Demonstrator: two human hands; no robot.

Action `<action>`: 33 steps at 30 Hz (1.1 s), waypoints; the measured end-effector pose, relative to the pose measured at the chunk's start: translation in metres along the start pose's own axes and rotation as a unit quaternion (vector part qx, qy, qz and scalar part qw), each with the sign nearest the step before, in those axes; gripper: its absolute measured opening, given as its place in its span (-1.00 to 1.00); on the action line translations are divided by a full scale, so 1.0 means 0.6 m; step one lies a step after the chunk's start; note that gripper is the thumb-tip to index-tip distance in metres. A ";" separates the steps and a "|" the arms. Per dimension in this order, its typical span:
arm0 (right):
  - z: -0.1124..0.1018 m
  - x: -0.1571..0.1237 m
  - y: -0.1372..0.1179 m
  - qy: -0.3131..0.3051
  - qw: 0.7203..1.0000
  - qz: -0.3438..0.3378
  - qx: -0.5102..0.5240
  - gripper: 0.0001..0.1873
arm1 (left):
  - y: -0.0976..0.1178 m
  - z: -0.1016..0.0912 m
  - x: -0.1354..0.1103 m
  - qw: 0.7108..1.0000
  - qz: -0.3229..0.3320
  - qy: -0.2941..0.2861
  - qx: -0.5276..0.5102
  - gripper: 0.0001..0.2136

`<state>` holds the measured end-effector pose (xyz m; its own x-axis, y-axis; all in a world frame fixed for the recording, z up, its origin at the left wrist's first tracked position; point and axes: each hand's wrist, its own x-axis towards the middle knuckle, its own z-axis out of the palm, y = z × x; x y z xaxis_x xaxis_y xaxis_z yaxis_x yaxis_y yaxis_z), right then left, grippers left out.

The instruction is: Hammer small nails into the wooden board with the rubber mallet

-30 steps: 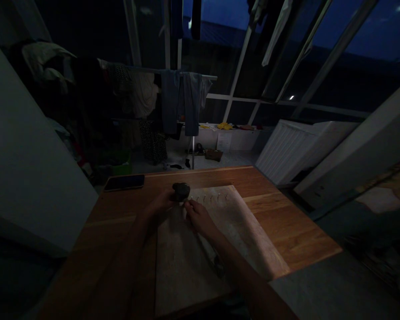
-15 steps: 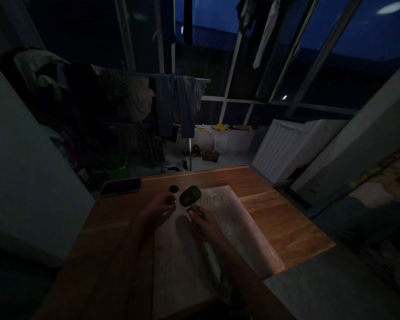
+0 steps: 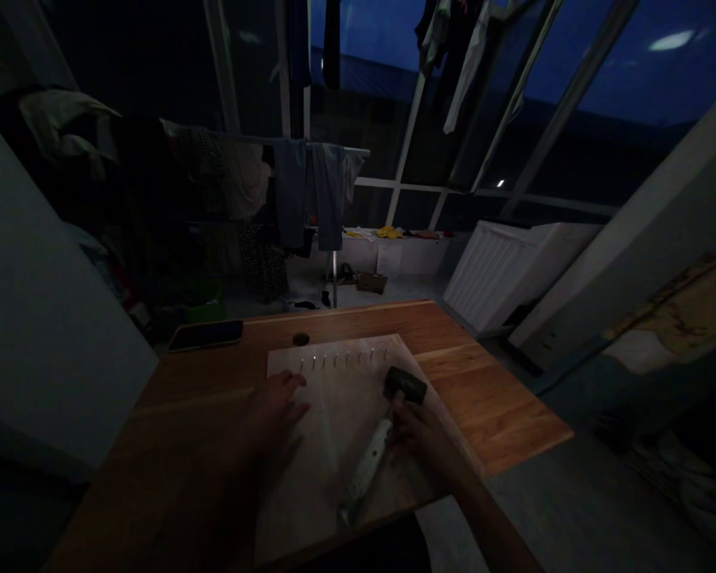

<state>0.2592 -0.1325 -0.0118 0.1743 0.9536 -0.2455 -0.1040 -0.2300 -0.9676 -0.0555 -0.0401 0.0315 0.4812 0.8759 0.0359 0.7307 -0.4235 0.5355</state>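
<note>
Dim room. Phone (image 3: 206, 335) lies at table (image 3: 501, 414) far-left corner; row of nails (image 3: 343, 358) stands along board (image 3: 334, 422) far edge. Left hand (image 3: 274, 406) flat on board, fingers loosely spread. Right hand (image 3: 418, 426) rests beside mallet (image 3: 382, 430) lying on board, touching the handle near its head; grip unclear.

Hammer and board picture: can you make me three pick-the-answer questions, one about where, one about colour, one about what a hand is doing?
1. Where is the phone?
A. far left corner of the table
B. on the board
C. on the floor

2. What colour is the hammer head?
A. white
B. black
C. yellow

3. What is the left hand doing?
A. gripping the hammer
B. holding the phone
C. lying flat, open

Answers: 1 A, it lies by the table's far left edge. 2 B, the head looks dark above a pale handle. 3 C, its fingers spread on the board near the nails; the right hand is at the hammer.
</note>
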 end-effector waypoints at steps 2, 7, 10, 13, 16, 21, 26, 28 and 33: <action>-0.019 -0.011 0.006 0.046 0.985 -0.073 -0.150 -0.55 | -0.009 0.025 -0.047 0.997 -0.047 0.036 0.045 -0.64; -0.052 -0.046 0.048 0.140 0.853 -0.292 -0.410 -0.63 | -0.037 0.067 -0.115 0.995 -0.063 0.075 0.033 -0.61; -0.063 -0.048 0.074 0.144 0.786 -0.348 -0.490 -0.61 | -0.036 0.080 -0.114 0.994 -0.050 0.097 0.026 -0.61; -0.091 -0.035 0.084 0.167 0.744 -0.343 -0.548 -0.62 | -0.019 0.096 -0.098 0.993 -0.036 0.106 0.037 -0.63; -0.145 -0.021 0.079 0.205 0.705 -0.299 -0.609 -0.63 | 0.017 0.115 -0.073 0.996 0.017 0.085 0.032 -0.66; -0.254 -0.011 0.054 0.265 0.665 -0.181 -0.675 -0.54 | 0.097 0.147 -0.011 0.992 0.121 0.021 -0.003 -0.75; -0.341 0.003 0.026 0.312 0.660 -0.072 -0.680 -0.47 | 0.156 0.184 0.052 0.982 0.185 -0.030 -0.007 -0.70; -0.365 0.010 0.017 0.318 0.678 -0.029 -0.662 -0.44 | 0.172 0.199 0.071 0.980 0.196 -0.041 0.003 -0.64; -0.402 0.024 0.003 0.316 0.714 0.008 -0.625 -0.41 | 0.197 0.231 0.095 0.978 0.207 -0.032 0.014 -0.61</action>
<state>0.4975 -0.1659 -0.0315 0.6307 0.7620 0.1467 0.7752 -0.6098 -0.1651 0.1254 -0.0719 -0.0201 0.7670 0.6124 0.1915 0.4801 -0.7457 0.4620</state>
